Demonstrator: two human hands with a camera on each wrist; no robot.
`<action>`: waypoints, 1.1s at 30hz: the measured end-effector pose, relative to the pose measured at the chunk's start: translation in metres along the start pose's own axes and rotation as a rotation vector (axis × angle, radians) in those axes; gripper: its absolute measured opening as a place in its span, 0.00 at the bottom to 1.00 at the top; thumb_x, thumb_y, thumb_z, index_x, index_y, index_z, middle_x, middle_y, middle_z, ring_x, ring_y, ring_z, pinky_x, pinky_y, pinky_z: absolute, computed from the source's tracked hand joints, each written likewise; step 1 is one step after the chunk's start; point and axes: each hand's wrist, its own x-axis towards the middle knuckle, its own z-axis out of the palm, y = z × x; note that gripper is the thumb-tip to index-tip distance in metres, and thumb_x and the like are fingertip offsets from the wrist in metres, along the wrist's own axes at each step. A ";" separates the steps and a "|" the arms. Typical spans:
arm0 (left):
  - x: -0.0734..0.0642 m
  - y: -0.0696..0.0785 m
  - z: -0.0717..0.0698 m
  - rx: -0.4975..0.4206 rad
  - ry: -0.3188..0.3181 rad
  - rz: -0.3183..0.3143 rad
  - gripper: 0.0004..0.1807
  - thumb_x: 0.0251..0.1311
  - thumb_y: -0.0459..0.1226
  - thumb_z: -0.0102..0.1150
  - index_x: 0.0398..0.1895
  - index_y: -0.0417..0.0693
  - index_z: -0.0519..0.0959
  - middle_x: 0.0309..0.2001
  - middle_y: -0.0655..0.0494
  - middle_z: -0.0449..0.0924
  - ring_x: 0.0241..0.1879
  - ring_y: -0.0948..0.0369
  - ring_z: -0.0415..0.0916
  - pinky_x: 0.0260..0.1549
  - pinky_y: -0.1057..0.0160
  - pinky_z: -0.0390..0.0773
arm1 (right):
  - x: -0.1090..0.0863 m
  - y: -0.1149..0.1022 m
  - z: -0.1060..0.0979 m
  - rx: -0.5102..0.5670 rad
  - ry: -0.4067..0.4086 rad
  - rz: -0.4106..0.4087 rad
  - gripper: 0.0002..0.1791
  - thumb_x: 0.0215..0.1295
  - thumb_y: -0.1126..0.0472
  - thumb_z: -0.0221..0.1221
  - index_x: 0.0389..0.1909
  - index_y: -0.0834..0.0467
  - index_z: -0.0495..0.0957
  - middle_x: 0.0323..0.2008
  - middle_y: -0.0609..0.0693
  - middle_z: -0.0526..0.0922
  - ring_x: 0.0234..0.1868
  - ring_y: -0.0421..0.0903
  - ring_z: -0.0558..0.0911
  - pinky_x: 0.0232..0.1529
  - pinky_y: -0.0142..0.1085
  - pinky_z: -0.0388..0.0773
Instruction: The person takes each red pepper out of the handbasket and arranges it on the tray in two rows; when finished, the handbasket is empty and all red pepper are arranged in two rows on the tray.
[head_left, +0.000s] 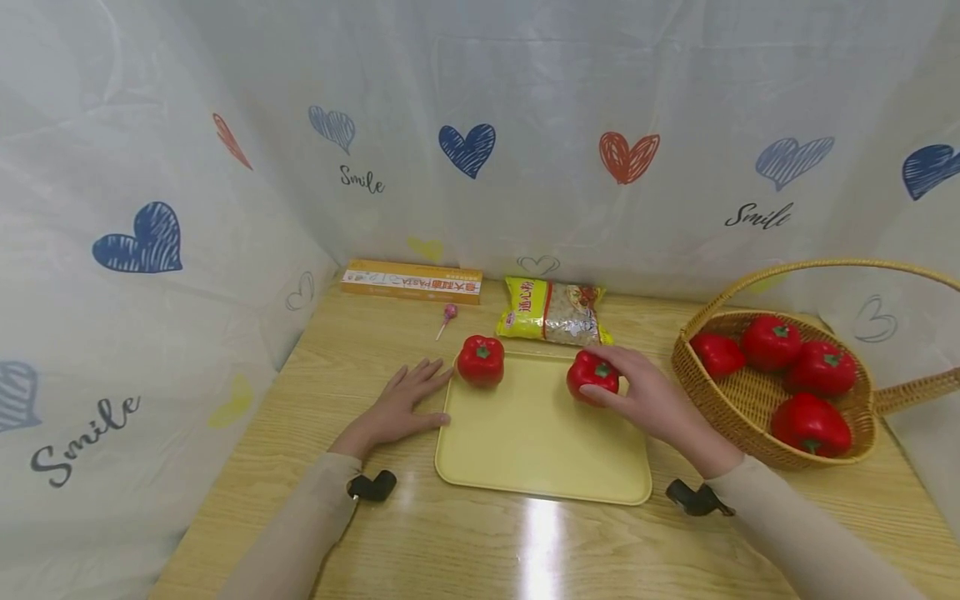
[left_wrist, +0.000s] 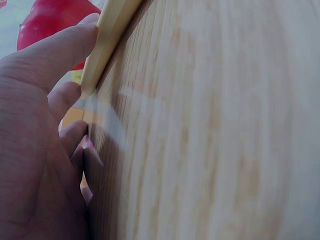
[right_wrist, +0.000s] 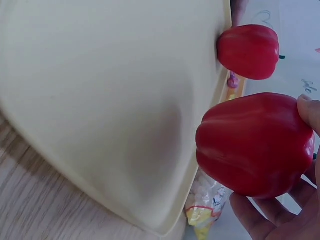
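My right hand [head_left: 637, 387] grips a red bell pepper [head_left: 592, 377] with thumb and fingers round its sides, over the right part of the yellow tray [head_left: 540, 450]. In the right wrist view that held pepper [right_wrist: 255, 145] hangs above the tray surface, with a shadow below it. Another red bell pepper [head_left: 481, 362] stands upright in the tray's far left corner. On the left side, my left hand [head_left: 401, 404] lies with its fingers spread, its thumb and fingertips touching the tray's edge. The left wrist view shows the thumb [left_wrist: 65, 50] against the tray rim [left_wrist: 102, 45].
A wicker basket [head_left: 682, 367] with a tall handle holds several red peppers at the right. Behind the tray lie a yellow bag of pasta [head_left: 551, 311], a lollipop [head_left: 448, 313] and an orange pasta box [head_left: 411, 282]. A heart-printed curtain [head_left: 540, 200] borders the table.
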 end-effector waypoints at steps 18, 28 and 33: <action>0.000 -0.001 0.001 -0.003 0.008 0.005 0.44 0.64 0.55 0.65 0.80 0.54 0.59 0.81 0.49 0.50 0.81 0.47 0.39 0.76 0.43 0.31 | 0.028 -0.008 0.024 0.101 -0.016 -0.063 0.36 0.66 0.41 0.66 0.73 0.43 0.69 0.69 0.55 0.73 0.69 0.59 0.72 0.59 0.57 0.78; 0.000 -0.001 0.001 -0.001 0.008 0.007 0.44 0.64 0.55 0.64 0.80 0.54 0.59 0.81 0.49 0.49 0.81 0.47 0.39 0.77 0.43 0.30 | 0.039 -0.014 0.033 0.124 -0.021 -0.061 0.36 0.66 0.46 0.68 0.71 0.54 0.72 0.70 0.55 0.72 0.66 0.58 0.73 0.59 0.55 0.79; 0.000 0.001 0.000 -0.005 0.006 0.010 0.44 0.64 0.55 0.64 0.80 0.53 0.60 0.81 0.48 0.50 0.81 0.47 0.39 0.76 0.43 0.30 | 0.043 -0.015 0.038 0.118 -0.024 -0.054 0.35 0.66 0.46 0.68 0.70 0.54 0.72 0.70 0.56 0.72 0.66 0.59 0.73 0.59 0.56 0.78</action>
